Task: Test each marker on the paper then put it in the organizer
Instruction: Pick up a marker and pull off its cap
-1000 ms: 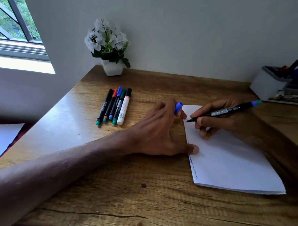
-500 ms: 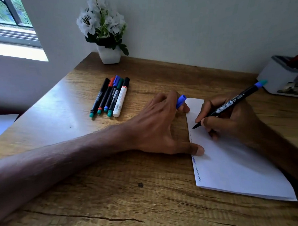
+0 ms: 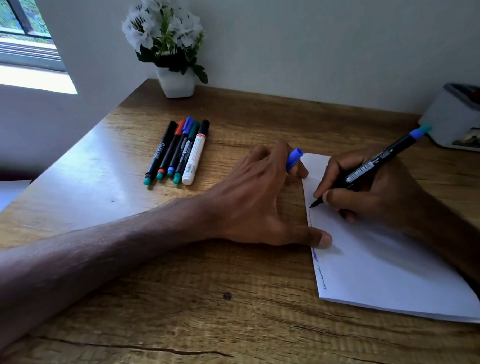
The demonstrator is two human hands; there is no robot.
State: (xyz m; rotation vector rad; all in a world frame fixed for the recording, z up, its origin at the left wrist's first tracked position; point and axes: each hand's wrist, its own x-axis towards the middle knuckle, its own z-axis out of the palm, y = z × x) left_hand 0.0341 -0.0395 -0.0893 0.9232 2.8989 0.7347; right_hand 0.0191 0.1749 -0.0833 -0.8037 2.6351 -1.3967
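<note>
Table edges: the table [image 3: 101, 311] shows its near edge along the bottom of the view; its left edge slants away toward the window [image 3: 15, 40], and its far edge meets the wall [image 3: 309, 41].
Open room: bare wood lies in front of the paper and to the left of the five markers.
Paper: the paper [image 3: 388, 271] lies flat at the right, its near corner close to the table's near edge, with scribbles [image 3: 320, 274] down its left edge.
Spare stock: five markers [image 3: 177, 154] lie capped, side by side and touching, near the left hand.
Organizer: the organizer [image 3: 461, 117] stands at the far right against the wall, partly cut off by the frame.
Flower pot: the flower pot [image 3: 175, 80] stands at the far edge.
Marker: the marker [image 3: 370, 168] is gripped low on its barrel by the right fingers, tip on the paper at its left edge, tail tilted up toward the organizer.
Right hand: the right hand [image 3: 371, 195] rests on the paper.
Left hand: the left hand [image 3: 256, 200] lies palm down, thumb pressing on the paper's left edge.
Blue cap: the blue cap [image 3: 294, 158] is held, seemingly between two left fingers, just beside the paper's far corner.
</note>
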